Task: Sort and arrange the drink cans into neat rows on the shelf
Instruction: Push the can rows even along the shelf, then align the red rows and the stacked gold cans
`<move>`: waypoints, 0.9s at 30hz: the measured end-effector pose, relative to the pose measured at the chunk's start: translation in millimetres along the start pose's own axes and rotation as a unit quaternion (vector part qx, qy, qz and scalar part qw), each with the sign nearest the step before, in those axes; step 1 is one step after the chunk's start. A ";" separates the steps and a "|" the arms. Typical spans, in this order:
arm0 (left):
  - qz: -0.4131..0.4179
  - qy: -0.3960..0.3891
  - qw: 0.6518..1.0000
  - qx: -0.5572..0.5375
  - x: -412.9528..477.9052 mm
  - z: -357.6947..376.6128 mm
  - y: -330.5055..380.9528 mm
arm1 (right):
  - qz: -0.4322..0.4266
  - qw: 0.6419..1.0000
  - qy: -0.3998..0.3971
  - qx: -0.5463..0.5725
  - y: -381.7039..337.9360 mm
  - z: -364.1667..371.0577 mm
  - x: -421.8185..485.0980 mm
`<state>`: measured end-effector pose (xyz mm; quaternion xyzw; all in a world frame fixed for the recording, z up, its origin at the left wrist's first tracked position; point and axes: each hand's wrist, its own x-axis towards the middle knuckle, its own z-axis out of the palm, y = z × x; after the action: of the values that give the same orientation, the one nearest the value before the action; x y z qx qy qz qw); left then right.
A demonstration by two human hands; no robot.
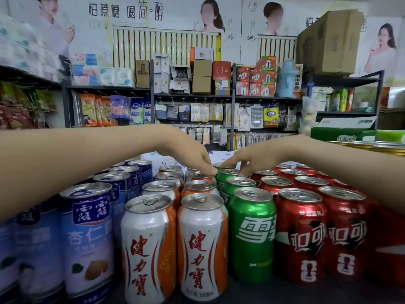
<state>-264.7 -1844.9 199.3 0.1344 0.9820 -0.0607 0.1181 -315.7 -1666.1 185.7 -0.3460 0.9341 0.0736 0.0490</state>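
drink cans (198, 187) sit sealed on the shelf (263, 292) in near-finished files: blue cans (87, 238), white-orange cans (149, 249) with your left hand (188, 153) touching a rear top, green cans (252, 238) with your right hand (256, 157) on a rear one, red cans (300, 238); grip of either hand unclear, only rear straightening seems left

Blue cans (87, 227), orange-white cans (201, 238), green cans (252, 233), red cans (300, 238).
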 end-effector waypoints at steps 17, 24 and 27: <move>0.086 0.122 0.989 -0.017 -62.8 24.6 69.0 | -0.031 0.997 0.057 0.032 -41.6 5.6 -61.1; 0.097 0.197 0.976 0.016 -54.8 36.8 77.4 | 0.037 0.995 0.028 0.092 -33.7 10.3 -120.8; 0.092 0.185 0.978 -0.001 -53.3 40.8 78.1 | 0.068 0.995 -0.014 0.075 -38.7 22.2 -139.0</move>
<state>-184.3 -1789.6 166.3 0.2331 0.9703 -0.0224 -0.0604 -184.4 -1602.5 179.6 -0.2758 0.9576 0.0112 0.0824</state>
